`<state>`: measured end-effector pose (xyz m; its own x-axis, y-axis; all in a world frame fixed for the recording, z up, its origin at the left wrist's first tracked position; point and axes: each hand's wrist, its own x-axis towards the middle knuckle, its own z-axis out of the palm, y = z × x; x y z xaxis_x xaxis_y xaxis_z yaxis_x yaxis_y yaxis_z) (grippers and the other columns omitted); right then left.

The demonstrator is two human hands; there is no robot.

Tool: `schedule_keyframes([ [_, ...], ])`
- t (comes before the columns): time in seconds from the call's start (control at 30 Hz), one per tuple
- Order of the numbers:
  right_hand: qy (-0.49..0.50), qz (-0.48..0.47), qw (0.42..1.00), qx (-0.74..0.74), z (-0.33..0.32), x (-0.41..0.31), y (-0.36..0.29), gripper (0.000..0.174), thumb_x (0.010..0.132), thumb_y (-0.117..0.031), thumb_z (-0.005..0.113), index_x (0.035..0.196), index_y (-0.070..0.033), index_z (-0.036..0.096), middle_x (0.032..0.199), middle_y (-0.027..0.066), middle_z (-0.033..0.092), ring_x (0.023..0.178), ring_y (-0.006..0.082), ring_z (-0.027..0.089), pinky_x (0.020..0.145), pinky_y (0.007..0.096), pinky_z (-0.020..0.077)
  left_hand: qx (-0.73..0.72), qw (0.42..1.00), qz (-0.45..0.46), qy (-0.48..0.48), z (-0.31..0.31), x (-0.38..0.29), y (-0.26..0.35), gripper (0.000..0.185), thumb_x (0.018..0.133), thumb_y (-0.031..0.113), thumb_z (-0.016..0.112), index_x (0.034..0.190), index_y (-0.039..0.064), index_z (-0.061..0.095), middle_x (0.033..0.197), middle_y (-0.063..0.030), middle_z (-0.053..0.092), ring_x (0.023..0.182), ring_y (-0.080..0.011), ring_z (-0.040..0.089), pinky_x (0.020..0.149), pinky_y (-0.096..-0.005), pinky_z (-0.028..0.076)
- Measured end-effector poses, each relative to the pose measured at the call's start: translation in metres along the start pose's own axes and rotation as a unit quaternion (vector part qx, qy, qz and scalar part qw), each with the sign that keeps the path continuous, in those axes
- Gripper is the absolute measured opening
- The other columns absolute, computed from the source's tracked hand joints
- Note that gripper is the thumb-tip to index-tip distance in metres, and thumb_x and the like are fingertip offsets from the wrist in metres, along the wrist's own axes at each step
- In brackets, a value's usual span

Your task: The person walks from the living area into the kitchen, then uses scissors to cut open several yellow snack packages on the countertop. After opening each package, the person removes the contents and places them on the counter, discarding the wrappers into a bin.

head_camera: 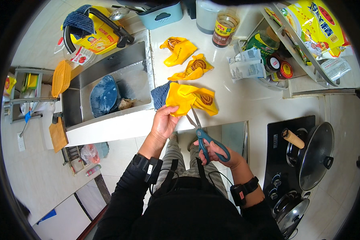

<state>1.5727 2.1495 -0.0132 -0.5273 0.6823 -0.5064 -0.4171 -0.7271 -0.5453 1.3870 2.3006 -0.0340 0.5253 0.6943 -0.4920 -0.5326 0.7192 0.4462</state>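
Observation:
My left hand (165,121) pinches the near left edge of a yellow plastic packet (183,96) with a brown round print, over the counter's front edge. In my right hand (217,154) is a pair of scissors (200,132) with teal handles, fingers through the loops. The blades are parted, and their tips reach the packet's near edge. Whether they touch the plastic I cannot tell. Two similar yellow packets, a nearer one (195,68) and a farther one (178,51), lie crumpled on the counter beyond. A dark blue cloth (160,95) lies partly under the held packet.
Left is a steel sink (132,75) holding a blue basin (104,96). A sauce bottle (225,30) stands at the back, near a rack (306,45) with jars and bags. To the right, a lidded pan (315,156) sits on a black gas hob (288,126).

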Motion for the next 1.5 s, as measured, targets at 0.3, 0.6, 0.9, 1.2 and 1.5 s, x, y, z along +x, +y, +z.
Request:
schedule_keyframes([
  [0.3,-0.070,-0.002,0.994,0.080,0.002,0.004,-0.017,0.069,0.089,-0.060,0.036,0.124,0.000,0.044,0.079,0.0064,0.053,0.068,0.0162,0.053,0.069,0.0314,0.0463,0.164,0.985,-0.041,-0.025,0.005,-0.003,0.025,0.035,0.077,0.003,0.056,0.110,-0.006,0.054,0.108,-0.0142,0.060,0.101,-0.0248,0.059,0.093,-0.0325,0.046],
  [0.6,-0.009,-0.051,0.995,0.083,0.014,0.013,-0.008,0.053,0.095,-0.049,0.034,0.122,-0.005,0.046,0.072,0.0032,0.054,0.062,0.0120,0.051,0.060,0.0258,0.0440,0.242,0.969,-0.037,-0.022,0.011,-0.007,0.028,0.035,0.073,0.003,0.055,0.106,-0.007,0.055,0.103,-0.0136,0.062,0.094,-0.0224,0.061,0.090,-0.0298,0.047],
  [0.9,0.088,-0.094,0.992,0.004,0.018,0.013,-0.009,0.036,0.091,-0.031,0.054,0.111,-0.001,0.055,0.061,-0.0001,0.048,0.048,0.0073,0.046,0.046,0.0217,0.0384,0.206,0.978,-0.017,0.032,0.016,-0.010,0.025,0.032,0.077,0.003,0.057,0.107,-0.008,0.055,0.102,-0.0122,0.063,0.091,-0.0191,0.062,0.086,-0.0276,0.047],
  [1.2,0.123,-0.104,0.986,-0.030,0.022,0.019,-0.004,0.032,0.090,-0.022,0.054,0.110,0.002,0.054,0.058,0.0005,0.048,0.045,0.0080,0.044,0.044,0.0222,0.0380,0.245,0.963,0.051,0.096,0.018,-0.016,0.013,0.025,0.084,0.008,0.062,0.105,-0.003,0.057,0.100,-0.0099,0.063,0.091,-0.0167,0.061,0.082,-0.0276,0.048],
  [1.5,-0.040,-0.109,0.992,0.055,0.019,0.027,0.012,0.067,0.090,-0.059,0.033,0.130,-0.005,0.036,0.079,0.0050,0.052,0.073,0.0126,0.050,0.072,0.0276,0.0409,-0.058,0.997,0.000,0.048,0.016,-0.014,0.014,0.038,0.088,0.007,0.053,0.122,-0.006,0.043,0.119,-0.0199,0.052,0.110,-0.0304,0.054,0.096,-0.0425,0.044],
])
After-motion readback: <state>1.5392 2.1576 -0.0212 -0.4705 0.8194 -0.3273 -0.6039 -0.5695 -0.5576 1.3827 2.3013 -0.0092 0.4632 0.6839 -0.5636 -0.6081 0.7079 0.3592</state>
